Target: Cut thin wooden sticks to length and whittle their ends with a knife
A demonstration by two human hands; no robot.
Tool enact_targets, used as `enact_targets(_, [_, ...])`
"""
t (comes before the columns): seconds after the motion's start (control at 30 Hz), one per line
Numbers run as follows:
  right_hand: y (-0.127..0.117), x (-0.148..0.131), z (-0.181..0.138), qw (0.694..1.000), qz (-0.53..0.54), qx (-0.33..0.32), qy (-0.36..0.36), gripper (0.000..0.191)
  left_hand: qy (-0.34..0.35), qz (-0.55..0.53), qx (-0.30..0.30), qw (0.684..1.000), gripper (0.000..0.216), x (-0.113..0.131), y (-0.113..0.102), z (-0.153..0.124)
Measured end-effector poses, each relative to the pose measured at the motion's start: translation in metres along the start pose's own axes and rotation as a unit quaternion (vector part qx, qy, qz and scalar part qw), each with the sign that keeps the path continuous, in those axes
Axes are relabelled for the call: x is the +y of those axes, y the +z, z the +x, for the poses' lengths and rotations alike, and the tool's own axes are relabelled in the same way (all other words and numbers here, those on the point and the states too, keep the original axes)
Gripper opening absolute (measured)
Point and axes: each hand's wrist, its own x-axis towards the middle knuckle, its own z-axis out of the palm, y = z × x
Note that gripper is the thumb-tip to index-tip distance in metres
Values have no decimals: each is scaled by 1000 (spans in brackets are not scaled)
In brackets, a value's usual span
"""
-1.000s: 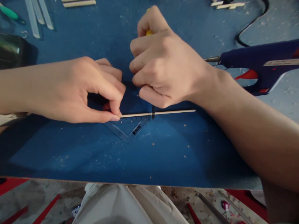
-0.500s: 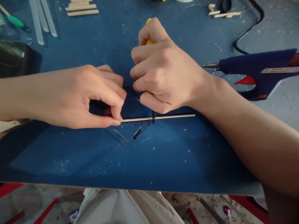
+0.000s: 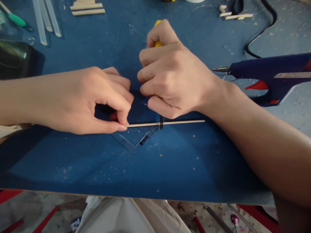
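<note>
My left hand [image 3: 104, 100] pinches the left end of a thin wooden stick [image 3: 184, 122] between thumb and index finger, holding it down on the blue table. Along the stick's near edge lies a clear set square [image 3: 132, 145], its left corner beside my left thumb. My right hand [image 3: 167, 71] is closed round the yellow handle of a utility knife [image 3: 158, 44]. The dark blade comes out below the little finger and crosses the stick at the right end of the set square's scale. Most of the handle is hidden by my fingers.
A blue glue gun [image 3: 262, 74] lies at the right, its nozzle close to my right wrist. Several glue sticks [image 3: 43, 22] and cut wooden pieces [image 3: 87, 9] lie at the back left, near a black object [image 3: 14, 60]. More short pieces [image 3: 238, 16] lie at the back right.
The view has shifted slightly, so everything sits a little further right. Both hands, the stick and the blade keep the same places relative to each other.
</note>
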Motion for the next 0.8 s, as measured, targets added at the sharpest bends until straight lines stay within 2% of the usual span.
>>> enact_targets(0.2, [4, 3, -1, 1000, -15, 8, -20, 102, 2, 9, -1, 1000, 49, -2, 3, 0])
enact_targets(0.33, [12, 9, -3, 998, 13, 57, 4, 100, 2, 24, -2, 1000, 50, 0, 5, 1])
enact_targets(0.43, [16, 13, -5, 998, 34, 48, 19, 98, -11, 40, 26, 999, 46, 8, 7, -1])
enact_targets(0.53, [24, 19, -9, 999, 22, 34, -11, 99, -41, 67, 52, 996, 39, 22, 11, -4])
enact_targets(0.67, [34, 28, -13, 997, 30, 65, 18, 97, -59, 100, 95, 989, 36, 38, 23, -2])
enact_targets(0.73, [29, 24, -11, 997, 37, 57, 26, 97, -64, 118, 119, 984, 34, 42, 29, 2])
enact_targets(0.8, [14, 10, -6, 999, 32, 31, 4, 98, -60, 130, 133, 981, 34, 43, 35, 4])
